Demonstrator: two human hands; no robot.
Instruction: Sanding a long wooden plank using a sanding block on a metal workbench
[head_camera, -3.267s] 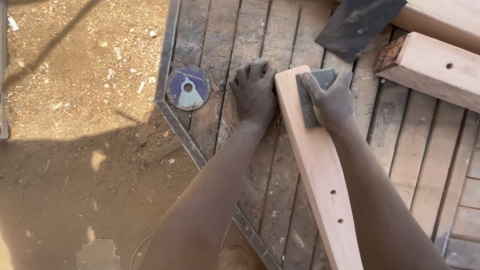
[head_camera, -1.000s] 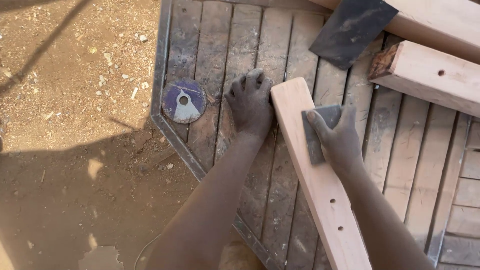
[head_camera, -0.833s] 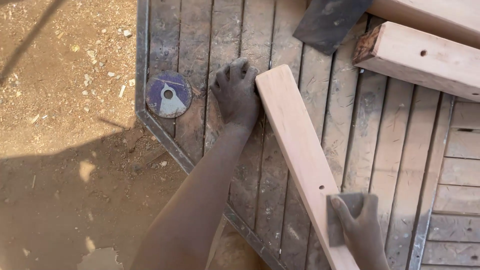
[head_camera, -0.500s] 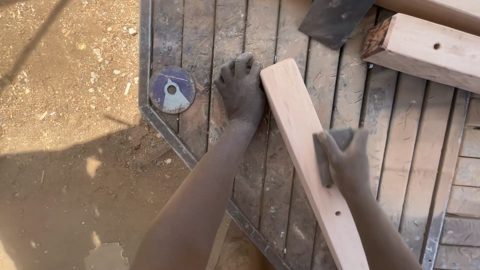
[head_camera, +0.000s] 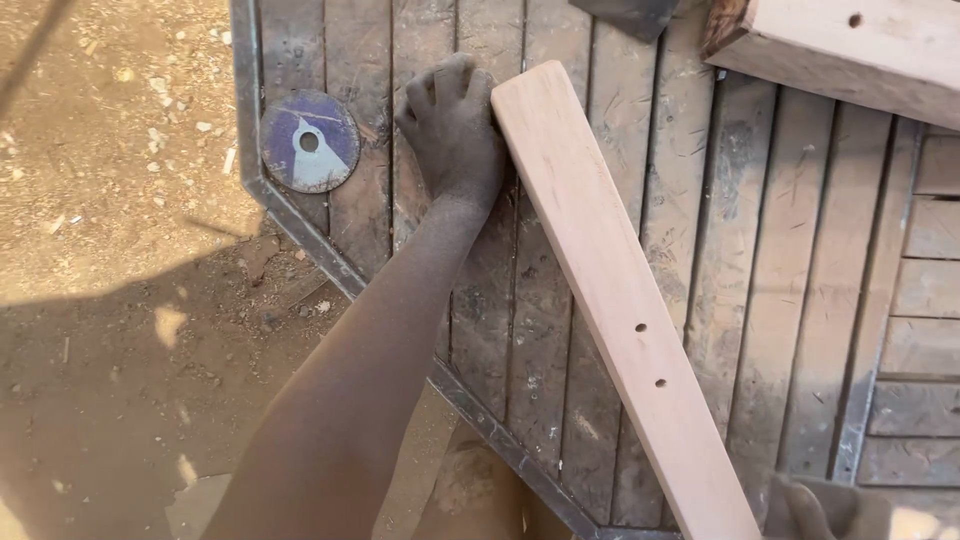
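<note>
Two hands are working: we are bracing the pale board (head_camera: 620, 300), lying diagonally on the slatted surface (head_camera: 800, 250), with our left hand (head_camera: 455, 135) spread flat at its far end, while our right hand (head_camera: 825, 510), its grip unclear, is sanding near; next, a far stroke.

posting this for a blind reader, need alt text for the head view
A dusty left hand steadies a pale wooden slat lying diagonally on a worn slatted wooden table; the right hand is barely visible at the slat's lower end. A purple grinding disc lies nearby.
</note>
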